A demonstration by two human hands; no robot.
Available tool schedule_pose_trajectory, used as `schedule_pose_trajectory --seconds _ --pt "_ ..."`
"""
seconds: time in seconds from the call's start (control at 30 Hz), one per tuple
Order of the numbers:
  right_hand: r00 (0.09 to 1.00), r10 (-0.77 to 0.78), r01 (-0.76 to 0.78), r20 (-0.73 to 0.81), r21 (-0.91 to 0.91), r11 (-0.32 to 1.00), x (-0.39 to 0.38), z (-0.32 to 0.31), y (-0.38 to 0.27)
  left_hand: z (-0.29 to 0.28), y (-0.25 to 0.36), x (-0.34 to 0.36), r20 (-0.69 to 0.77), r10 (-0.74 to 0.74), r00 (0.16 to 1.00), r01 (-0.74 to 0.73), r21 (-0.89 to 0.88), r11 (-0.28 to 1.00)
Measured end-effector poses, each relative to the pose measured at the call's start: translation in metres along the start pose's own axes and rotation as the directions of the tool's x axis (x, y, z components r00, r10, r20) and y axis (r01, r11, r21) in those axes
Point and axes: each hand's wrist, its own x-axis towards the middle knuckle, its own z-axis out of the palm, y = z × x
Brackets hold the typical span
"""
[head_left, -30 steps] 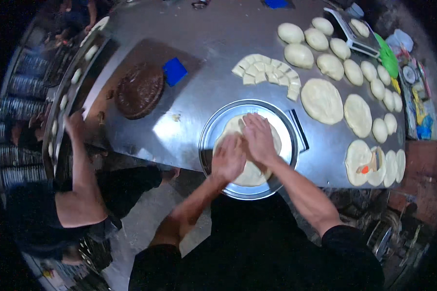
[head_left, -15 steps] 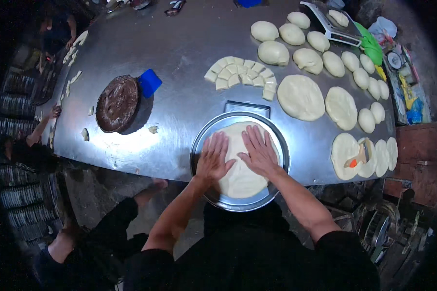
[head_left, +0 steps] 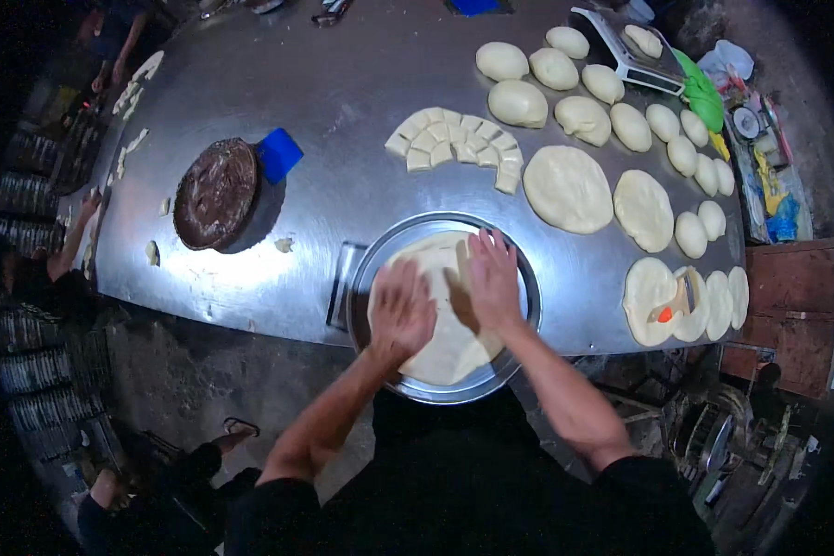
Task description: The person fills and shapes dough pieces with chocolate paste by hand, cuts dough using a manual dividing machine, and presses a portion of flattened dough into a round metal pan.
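A round metal pan (head_left: 519,357) stands at the table's near edge in front of me, with a flattened sheet of pale dough (head_left: 449,343) spread in it. My left hand (head_left: 402,310) lies over the left part of the dough, its fingers stretched out and slightly blurred by motion. My right hand (head_left: 495,283) is at the right side of the dough, fingers extended toward the pan's far rim and casting a shadow on the sheet. Neither hand grasps anything. A rectangular dark-edged piece (head_left: 343,285) sticks out from the pan's left side.
Dough balls (head_left: 517,103), flattened rounds (head_left: 568,189) and cut dough pieces (head_left: 433,156) lie beyond the pan and to the right. At the left sits a dark brown tub (head_left: 216,195) beside a blue scraper (head_left: 279,155). A scale (head_left: 635,56) stands far right; another person's hand (head_left: 91,202) is left.
The rectangular piece has swung from the pan's far side to its left side. My hands have shifted on the dough, and the right hand is now more tilted. A person's leg at lower left has moved away.
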Motion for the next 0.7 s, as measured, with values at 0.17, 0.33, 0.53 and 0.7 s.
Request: schedule_pose_trajectory --seconds 0.17,0.33,0.53,0.7 --pt "0.971 -0.177 0.224 0.163 -0.345 0.911 0.013 0.01 0.031 0.022 -0.014 0.008 -0.001 0.028 1.0 -0.028 0.045 0.999" --pt "0.999 0.015 -0.015 -0.033 0.018 1.0 0.012 0.016 -0.003 0.006 -0.002 0.016 -0.016 0.013 1.0 -0.013 -0.014 1.0" --pt "0.947 -0.145 0.186 0.286 -0.124 0.975 0.018 0.002 0.026 0.013 -0.017 0.013 -0.034 -0.019 0.999 0.018 -0.048 0.999" --pt "0.99 -0.139 0.122 -0.035 -0.313 0.942 -0.001 0.03 0.016 0.008 -0.024 0.027 0.048 0.133 0.99 -0.136 0.046 0.99"
